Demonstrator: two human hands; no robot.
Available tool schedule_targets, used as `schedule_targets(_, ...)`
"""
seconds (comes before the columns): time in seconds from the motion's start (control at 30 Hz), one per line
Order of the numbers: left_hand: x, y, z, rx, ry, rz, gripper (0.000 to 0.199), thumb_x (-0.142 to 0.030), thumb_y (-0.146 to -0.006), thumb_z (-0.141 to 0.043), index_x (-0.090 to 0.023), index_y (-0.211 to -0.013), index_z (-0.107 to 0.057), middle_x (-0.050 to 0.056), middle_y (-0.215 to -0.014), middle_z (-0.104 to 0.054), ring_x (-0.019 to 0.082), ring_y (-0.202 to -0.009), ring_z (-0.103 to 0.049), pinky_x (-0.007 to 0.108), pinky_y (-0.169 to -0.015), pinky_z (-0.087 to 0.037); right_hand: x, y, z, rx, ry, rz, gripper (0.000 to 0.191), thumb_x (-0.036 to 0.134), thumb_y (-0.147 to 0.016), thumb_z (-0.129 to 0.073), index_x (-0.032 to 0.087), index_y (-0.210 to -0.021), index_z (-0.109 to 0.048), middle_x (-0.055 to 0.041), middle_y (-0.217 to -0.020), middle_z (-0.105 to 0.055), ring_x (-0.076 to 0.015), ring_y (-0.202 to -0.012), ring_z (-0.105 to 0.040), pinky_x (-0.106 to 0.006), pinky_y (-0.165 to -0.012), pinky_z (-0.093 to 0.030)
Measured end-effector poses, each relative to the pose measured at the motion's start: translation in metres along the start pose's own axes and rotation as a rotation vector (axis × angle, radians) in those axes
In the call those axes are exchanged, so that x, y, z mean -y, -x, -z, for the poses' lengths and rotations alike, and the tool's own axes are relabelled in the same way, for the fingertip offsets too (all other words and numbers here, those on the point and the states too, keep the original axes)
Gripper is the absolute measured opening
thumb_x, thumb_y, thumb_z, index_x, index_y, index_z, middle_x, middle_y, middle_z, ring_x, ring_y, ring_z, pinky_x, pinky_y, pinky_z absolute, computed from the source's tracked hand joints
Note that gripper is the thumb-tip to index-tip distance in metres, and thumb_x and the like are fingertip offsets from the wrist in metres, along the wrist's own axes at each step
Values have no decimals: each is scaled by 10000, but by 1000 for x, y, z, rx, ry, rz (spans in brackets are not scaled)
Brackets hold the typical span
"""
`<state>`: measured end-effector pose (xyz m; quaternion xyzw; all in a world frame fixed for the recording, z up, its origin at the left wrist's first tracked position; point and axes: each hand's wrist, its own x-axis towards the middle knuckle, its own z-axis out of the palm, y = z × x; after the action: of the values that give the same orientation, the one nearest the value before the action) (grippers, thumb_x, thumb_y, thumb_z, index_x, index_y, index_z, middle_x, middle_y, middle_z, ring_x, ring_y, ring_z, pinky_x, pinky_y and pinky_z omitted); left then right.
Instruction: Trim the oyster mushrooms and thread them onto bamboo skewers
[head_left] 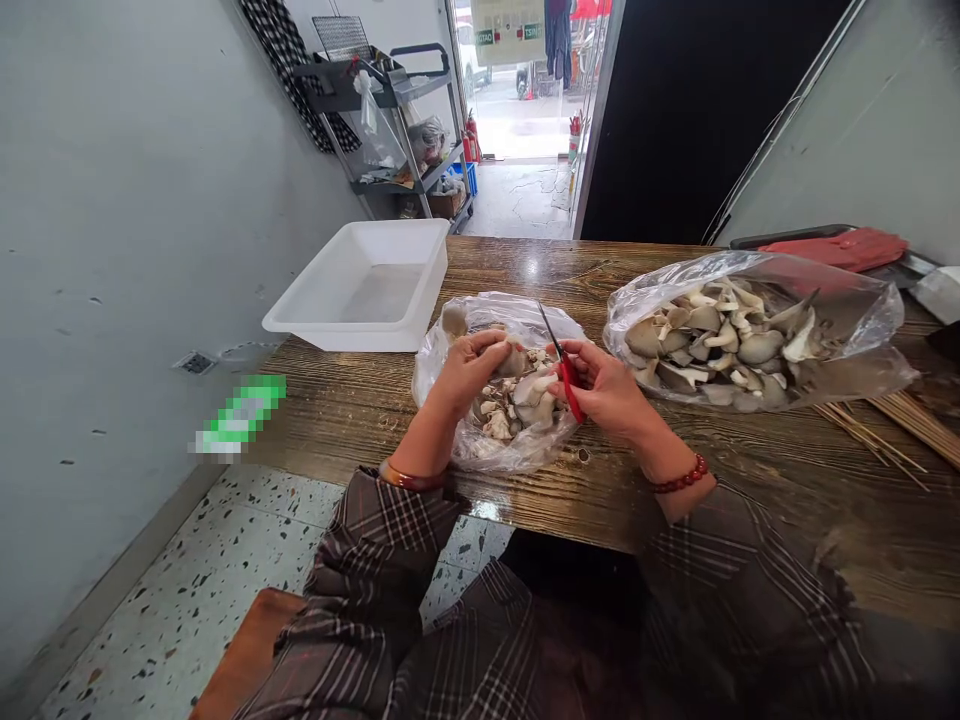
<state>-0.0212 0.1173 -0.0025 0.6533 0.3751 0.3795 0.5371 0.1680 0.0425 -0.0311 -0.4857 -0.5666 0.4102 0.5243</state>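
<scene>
I observe my left hand (469, 368) closed around a single mushroom (514, 360), held over the mouth of the small plastic bag (450, 400) that sits on the wooden worktop (360, 400) directly in front of me. My right hand (604, 388) grips a pair of red-handled scissors (564, 372), fingers through the handles; the blades point up and away from me and sit just beside the held mushroom, though I cannot tell whether the blades are touching it. The small bag holds a loose heap of mushroom pieces (517, 405) beneath both hands. To my right, near but apart from the small bag, lies a larger plastic bag (847, 340) filled with whole mushrooms (720, 340). A white plastic tub (352, 330) stands at the far left corner of the worktop, just beyond the small bag. A bundle of wooden skewers (892, 430) lies at the right edge, near the large bag. Red gloves (847, 247) rest at the far right, behind the large bag. I note a bracelet on each wrist and checked sleeves. A metal shelf trolley (397, 120) stands against the wall beyond the worktop.
</scene>
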Motion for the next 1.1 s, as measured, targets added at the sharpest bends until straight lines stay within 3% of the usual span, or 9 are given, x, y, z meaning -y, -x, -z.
schedule_targets(0.1, -1, 1, 0, -6, 193, 115, 289, -404, -748, -700, -162, -906, -713, 12, -763, -623, 101, -643, -509, 201, -531, -394, -4, 0, 2, -31, 62, 1, 493, 402, -753, -744, 186, -1183, -642, -33, -843, -715, -170, -730, -651, -330, -705, -550)
schedule_targets(0.23, -1, 1, -3, -16, 270, 175, 295, -415, -693, -748, -168, -826, -660, -11, -714, -587, 88, -599, -491, 190, -497, -365, -8, 1, 3, -169, 323, 133, 428, 396, -781, -725, 211, -1165, -691, -54, -890, -730, -204, -773, -656, -378, -768, -550)
schedule_targets(0.47, 2, 2, -6, 51, 220, 130, 306, -439, -705, -744, -167, -727, -607, -45, -600, -479, 65, -516, -379, 202, -465, -256, -2, 5, 9, -57, 600, 328, 411, 357, -837, -695, 236, -1230, -700, -73, -959, -739, -233, -815, -653, -393, -792, -534)
schedule_targets(0.77, 11, 0, -7, 89, 111, 112, 243, -379, -715, -706, -141, -760, -687, -27, -602, -535, 75, -541, -404, 218, -510, -285, -7, 6, 5, -17, 623, 297, 429, 392, -845, -685, 229, -1242, -705, -84, -972, -755, -241, -815, -662, -383, -775, -527)
schedule_targets(1.1, 7, 0, -8, 67, 108, 117, 209, -340, -658, -706, -140, -632, -652, -16, -596, -557, 80, -561, -434, 212, -530, -333, -6, 8, 10, 93, 618, 242, 334, 343, -870, -648, 197, -1154, -747, -42, -806, -740, -163, -658, -591, -279, -639, -449)
